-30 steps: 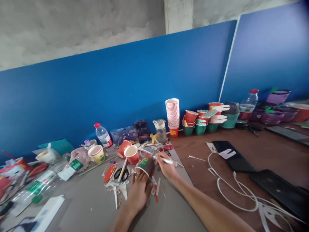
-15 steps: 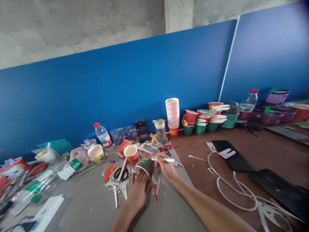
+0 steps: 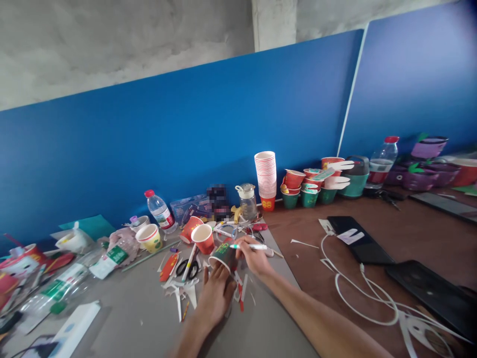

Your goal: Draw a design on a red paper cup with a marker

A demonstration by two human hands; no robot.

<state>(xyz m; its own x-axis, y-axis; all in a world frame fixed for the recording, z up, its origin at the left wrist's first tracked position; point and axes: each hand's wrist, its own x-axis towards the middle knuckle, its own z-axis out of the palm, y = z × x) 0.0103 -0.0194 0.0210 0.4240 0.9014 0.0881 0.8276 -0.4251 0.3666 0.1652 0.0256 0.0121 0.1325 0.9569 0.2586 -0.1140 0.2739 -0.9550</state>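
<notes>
A paper cup (image 3: 224, 254), mostly dark green with lighter green marks, lies on its side on the grey table mat. My left hand (image 3: 219, 287) is closed around its rim end and holds it down. In my right hand (image 3: 253, 258) is a white marker (image 3: 257, 246) with a green tip end, pinched by the fingers; the tip is over the upper side of the cup. Whether it touches the surface I cannot tell. Black-handled scissors (image 3: 188, 269) lie left of the cup among paper scraps (image 3: 179, 292). An upright red paper cup (image 3: 203, 239) stands just behind.
A tall stack of paper cups (image 3: 265, 179) and a glass jug (image 3: 246, 201) stand by the blue partition (image 3: 186, 129). Decorated cups (image 3: 309, 189) line the back right. Phones (image 3: 359, 241) and white cables (image 3: 341, 288) lie right; plastic bottles (image 3: 67, 286) lie left.
The marker in my right hand has shifted slightly left over the green cup, most of which now looks darker. My left hand stays on the cup.
</notes>
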